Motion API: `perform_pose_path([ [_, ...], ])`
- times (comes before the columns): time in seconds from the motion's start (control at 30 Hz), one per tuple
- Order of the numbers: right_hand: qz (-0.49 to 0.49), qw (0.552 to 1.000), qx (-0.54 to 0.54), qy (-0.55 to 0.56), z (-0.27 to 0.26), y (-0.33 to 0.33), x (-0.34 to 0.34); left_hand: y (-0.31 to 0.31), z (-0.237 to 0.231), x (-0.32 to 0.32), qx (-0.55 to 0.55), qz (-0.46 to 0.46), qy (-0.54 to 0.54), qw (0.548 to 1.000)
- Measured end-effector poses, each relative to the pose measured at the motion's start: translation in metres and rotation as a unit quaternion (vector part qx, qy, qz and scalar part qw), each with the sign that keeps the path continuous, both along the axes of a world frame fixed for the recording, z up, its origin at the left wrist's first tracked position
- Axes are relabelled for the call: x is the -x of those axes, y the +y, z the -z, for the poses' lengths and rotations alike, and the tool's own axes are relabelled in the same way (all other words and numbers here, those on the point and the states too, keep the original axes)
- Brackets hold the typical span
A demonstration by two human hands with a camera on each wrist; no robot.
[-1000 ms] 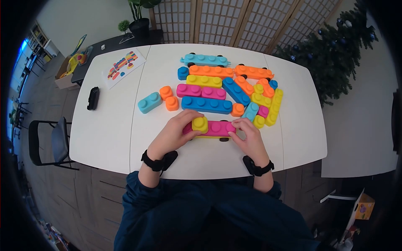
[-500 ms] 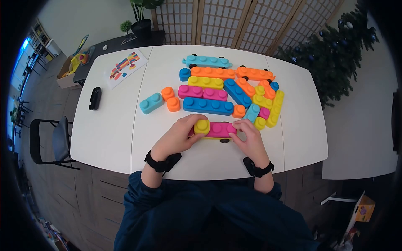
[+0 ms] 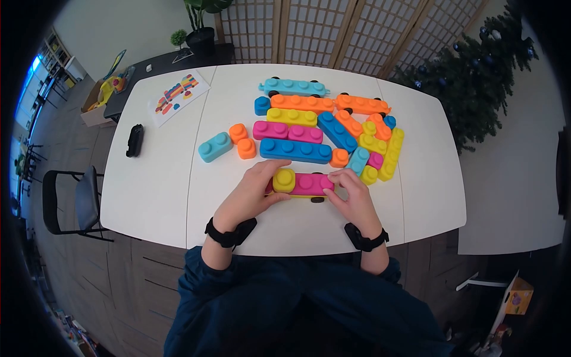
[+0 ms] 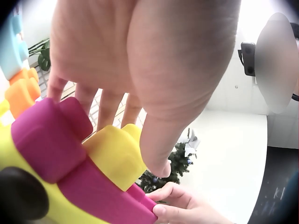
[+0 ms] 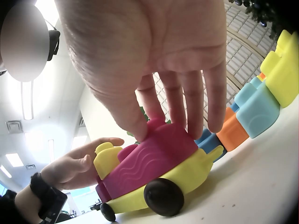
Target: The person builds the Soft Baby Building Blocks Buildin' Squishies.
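Note:
A yellow wheeled base (image 5: 196, 172) with black wheels stands on the table near its front edge, topped with pink blocks (image 3: 309, 184). A yellow single-stud block (image 3: 284, 180) sits on the pink toward the left end. My left hand (image 3: 251, 193) is spread around this yellow block, thumb at its near side and fingers beyond its far side. In the left wrist view the thumb (image 4: 161, 144) overlaps the block's edge. With thumb and fingers, my right hand (image 3: 355, 197) pinches the right end of the pink row.
Behind the car, several loose blocks lie together, including a long blue block (image 3: 295, 151). A light-blue wheeled base (image 3: 294, 87) and an orange one (image 3: 363, 105) stand farther back. At left are a light-blue block (image 3: 216, 147), a printed picture sheet (image 3: 178, 98) and a black case (image 3: 135, 140).
My left thumb and fingers have spread away from the yellow block, which stays on the pink. The car has shifted slightly left since half a second ago. My right hand keeps its pinch.

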State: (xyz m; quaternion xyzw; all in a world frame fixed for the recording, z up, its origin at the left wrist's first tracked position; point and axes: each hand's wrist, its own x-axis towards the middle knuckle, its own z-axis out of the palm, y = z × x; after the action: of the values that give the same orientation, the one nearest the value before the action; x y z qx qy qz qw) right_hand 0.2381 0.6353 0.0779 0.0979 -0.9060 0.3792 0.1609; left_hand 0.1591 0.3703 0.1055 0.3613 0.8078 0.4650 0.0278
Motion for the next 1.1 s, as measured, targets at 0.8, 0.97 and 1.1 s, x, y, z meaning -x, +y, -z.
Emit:
perform_pose_path([
  [0.8,-0.008,0.999,-0.033,0.020,-0.003,-0.001,0.002,-0.102,0.040,0.082,0.181,-0.303,0.054,0.934],
  [0.97,-0.007,0.999,-0.043,0.024,-0.006,0.000,0.002,-0.104,0.048,0.089,0.209,-0.294,0.017,0.933],
  [1.1,-0.008,0.999,-0.047,0.009,-0.011,0.000,0.003,-0.111,0.039,0.085,0.200,-0.289,0.070,0.933],
])
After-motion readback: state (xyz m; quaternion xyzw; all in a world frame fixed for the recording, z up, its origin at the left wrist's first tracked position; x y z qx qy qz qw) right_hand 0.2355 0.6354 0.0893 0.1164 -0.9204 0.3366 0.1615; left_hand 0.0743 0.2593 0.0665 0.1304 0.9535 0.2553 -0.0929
